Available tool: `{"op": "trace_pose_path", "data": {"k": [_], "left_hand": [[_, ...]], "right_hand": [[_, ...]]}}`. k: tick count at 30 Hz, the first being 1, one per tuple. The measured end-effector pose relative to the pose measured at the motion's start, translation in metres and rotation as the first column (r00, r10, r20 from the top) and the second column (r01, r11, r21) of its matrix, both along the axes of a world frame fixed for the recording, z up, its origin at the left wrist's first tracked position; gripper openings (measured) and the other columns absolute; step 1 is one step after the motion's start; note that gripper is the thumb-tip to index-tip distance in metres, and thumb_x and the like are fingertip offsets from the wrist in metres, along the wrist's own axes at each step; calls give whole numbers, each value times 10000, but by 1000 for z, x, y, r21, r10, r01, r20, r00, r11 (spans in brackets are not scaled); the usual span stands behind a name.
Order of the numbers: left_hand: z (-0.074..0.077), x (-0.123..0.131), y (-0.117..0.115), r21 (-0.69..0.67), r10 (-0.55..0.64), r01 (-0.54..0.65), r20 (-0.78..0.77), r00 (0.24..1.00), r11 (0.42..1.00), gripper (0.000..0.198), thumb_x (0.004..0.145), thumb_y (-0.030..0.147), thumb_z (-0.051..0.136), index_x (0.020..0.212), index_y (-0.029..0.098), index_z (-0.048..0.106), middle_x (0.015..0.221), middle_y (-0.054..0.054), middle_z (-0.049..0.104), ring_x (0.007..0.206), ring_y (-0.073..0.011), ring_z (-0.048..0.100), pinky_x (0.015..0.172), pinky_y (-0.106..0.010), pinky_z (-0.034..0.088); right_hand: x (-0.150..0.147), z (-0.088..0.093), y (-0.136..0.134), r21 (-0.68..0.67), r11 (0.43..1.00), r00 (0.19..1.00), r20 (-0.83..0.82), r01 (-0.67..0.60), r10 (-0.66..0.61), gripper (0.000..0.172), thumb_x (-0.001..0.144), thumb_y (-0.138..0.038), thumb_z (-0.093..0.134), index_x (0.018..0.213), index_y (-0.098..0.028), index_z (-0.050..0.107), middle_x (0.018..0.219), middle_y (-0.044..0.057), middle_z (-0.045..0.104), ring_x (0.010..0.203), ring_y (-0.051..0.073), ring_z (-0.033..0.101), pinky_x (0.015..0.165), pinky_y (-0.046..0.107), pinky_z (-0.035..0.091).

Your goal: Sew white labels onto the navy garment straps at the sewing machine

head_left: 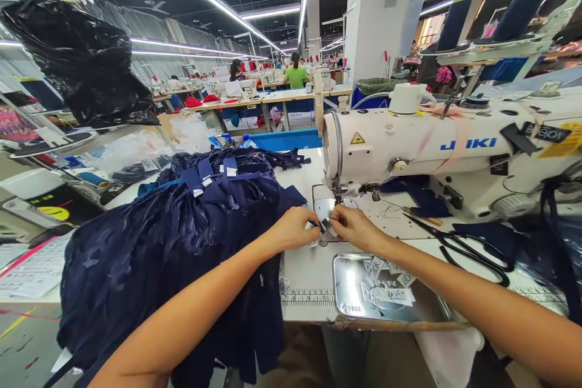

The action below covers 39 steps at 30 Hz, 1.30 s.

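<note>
Just in front of the needle of a white sewing machine (364,145), my two hands are close together over the metal needle plate (324,206). My left hand (295,228) has its fingers pinched on a small white label (313,235) with dark print. My right hand (353,225) pinches a small label (331,228), pale with a dark part, partly hidden by the fingers. A large pile of navy garments (182,242) lies against my left forearm, several with white tags. Below my right wrist, a shiny metal tray (343,291) holds several loose printed labels (373,269).
Black-handled scissors (473,248) lie right of the tray, with navy cloth (491,239) beside them. A ruler strip (307,298) runs along the table's front edge. A black plastic bag (77,60) hangs at upper left. Thread cones (522,6) stand above the machine. People work farther back.
</note>
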<state>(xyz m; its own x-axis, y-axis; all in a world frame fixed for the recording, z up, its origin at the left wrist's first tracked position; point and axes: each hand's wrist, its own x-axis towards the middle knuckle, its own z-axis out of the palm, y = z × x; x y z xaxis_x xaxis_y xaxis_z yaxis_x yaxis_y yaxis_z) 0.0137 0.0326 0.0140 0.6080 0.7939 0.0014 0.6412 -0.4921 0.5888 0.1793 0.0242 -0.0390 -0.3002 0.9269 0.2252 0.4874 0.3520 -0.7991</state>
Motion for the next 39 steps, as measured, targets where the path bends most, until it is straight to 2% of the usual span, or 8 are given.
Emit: {"op": "trace_pose_path", "data": {"k": [5,10,12,15,18,21,28,39], "left_hand": [[-3,-11,-6,-305,171,-70,319,932,950,153,657,231,505,577,122,577,542,28,497,516,-76,410,515,-193,305],[-13,-19,-12,-561,332,80,592,735,824,177,634,300,598,632,130,548,560,14,529,485,-62,418,473,-179,294],[-15,-19,-16,-575,347,120,633,692,809,196,635,311,618,648,127,551,589,-1,553,505,-68,449,491,-181,320],[-15,-17,-24,-566,346,146,667,660,811,220,640,330,634,671,126,560,608,-2,554,518,-71,468,514,-187,345],[-11,-17,-33,-553,312,151,652,691,820,209,646,318,634,693,125,570,604,13,531,518,-66,454,520,-188,346],[-8,-19,-40,-502,266,119,627,732,856,205,683,319,583,641,121,554,584,20,495,527,-64,420,520,-187,328],[-10,-20,-46,-359,261,-69,519,814,931,226,648,320,598,574,119,526,535,37,419,504,-60,337,472,-194,247],[-11,-21,-47,-271,203,-67,513,834,960,207,687,298,576,581,121,560,526,30,437,491,-67,369,464,-198,276]], "right_hand": [[57,-9,-16,178,983,939,326,56,-112,160,791,-276,369,650,-208,401,539,-22,474,493,131,448,486,247,322],[89,-9,-24,292,920,872,337,262,-356,229,739,-414,482,758,-187,504,836,68,573,627,175,499,601,312,358],[77,-2,-30,183,958,935,241,221,-262,278,718,-455,504,771,-185,540,859,66,577,647,173,504,619,311,367],[41,10,-39,-200,980,999,-51,-22,12,327,742,-487,465,740,-179,577,729,35,586,592,140,488,588,282,369],[4,18,-44,-365,913,887,-461,-185,-4,370,748,-514,463,666,-168,566,655,9,574,513,92,442,571,262,361],[-17,21,-44,-348,923,728,-675,-167,-123,313,655,-451,617,569,-161,534,539,-32,527,447,56,378,538,240,326],[-26,22,-45,-287,958,727,-659,-5,-194,309,586,-424,674,516,-156,539,446,-43,488,429,64,384,507,245,299],[-23,24,-53,-202,973,791,-574,114,-212,284,660,-409,608,529,-172,522,444,-42,443,474,99,432,548,268,355]]}}
